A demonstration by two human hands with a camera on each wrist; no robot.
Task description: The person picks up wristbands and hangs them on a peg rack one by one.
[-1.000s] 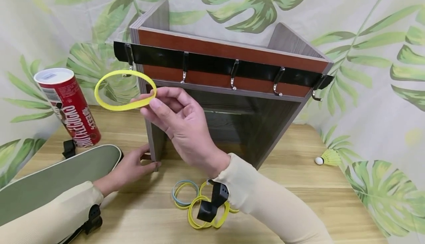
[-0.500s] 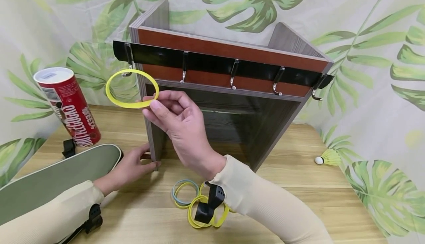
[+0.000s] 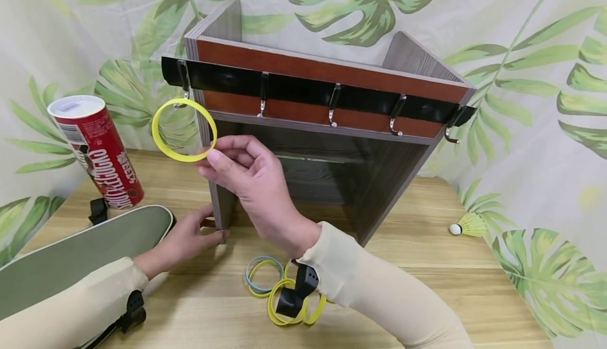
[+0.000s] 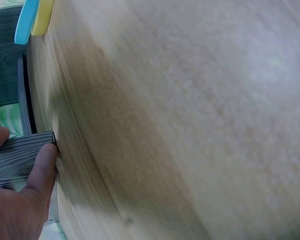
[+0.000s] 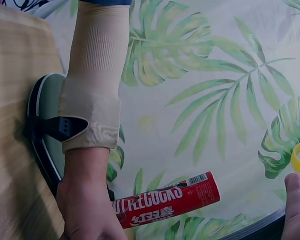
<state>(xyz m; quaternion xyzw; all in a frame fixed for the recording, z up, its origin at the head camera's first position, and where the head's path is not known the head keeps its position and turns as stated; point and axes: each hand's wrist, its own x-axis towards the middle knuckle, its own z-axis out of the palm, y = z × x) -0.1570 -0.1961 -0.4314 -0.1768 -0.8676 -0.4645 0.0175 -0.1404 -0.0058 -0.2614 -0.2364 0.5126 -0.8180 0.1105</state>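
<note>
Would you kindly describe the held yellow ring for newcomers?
On the grey shelf, find the black hook rail. In the head view, below its left end, the right hand pinches the yellow ring. Unlike the rings on the table, it's raised.

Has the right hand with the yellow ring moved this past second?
Yes, slightly: the right hand has shifted left and down in the head view, judged against the black hook rail.

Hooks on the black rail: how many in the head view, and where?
5: the leftmost hook, partly covered by the yellow ring in the right hand; the second hook, third hook and fourth hook over the red board; the rightmost hook at the right end of the rail.
</note>
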